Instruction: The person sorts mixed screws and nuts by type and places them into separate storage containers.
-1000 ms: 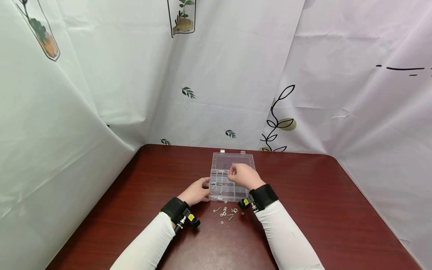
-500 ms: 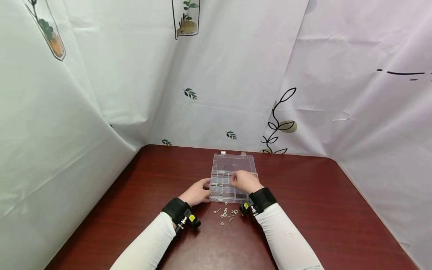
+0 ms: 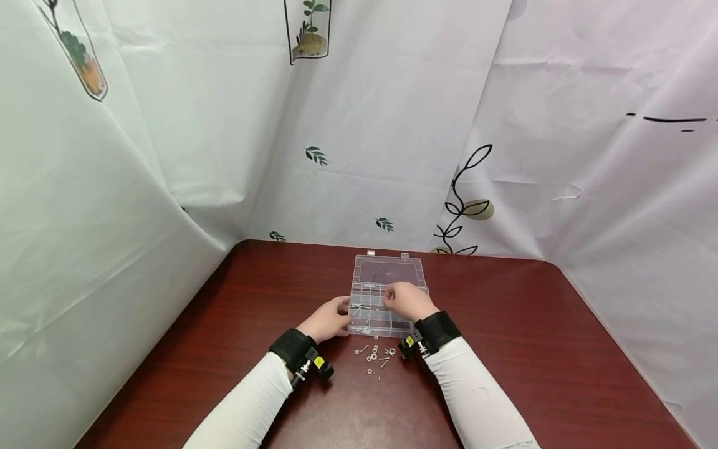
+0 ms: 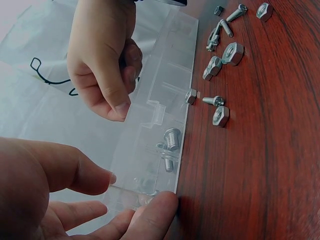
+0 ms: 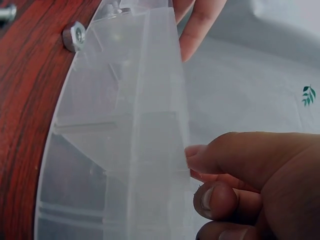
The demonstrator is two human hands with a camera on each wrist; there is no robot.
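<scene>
A clear plastic compartment box [image 3: 381,334] lies on the table with its lid [image 3: 388,269] folded back. Left hand [image 3: 326,320] grips the box's left side, thumb and fingers about the wall in the left wrist view. Right hand [image 3: 408,300] is over the right-hand compartments with fingers curled and thumb tip low, near the box's upper edge in the right wrist view. Whether it pinches something small is hidden. Screws [image 4: 172,139] lie inside the box's left compartments. In front of it are scattered hex nuts [image 4: 220,116] and loose screws [image 4: 236,13].
The dark red wooden table [image 3: 505,324] spreads around the box. A white curtain [image 3: 348,125] with plant drawings hangs behind and at both sides. Wrist cameras on black bands [image 3: 439,330] sit close to the near edge of the box.
The right hand has come down slightly toward the compartments since a second ago and has hardly moved in the last half second. The left hand keeps its hold on the box.
</scene>
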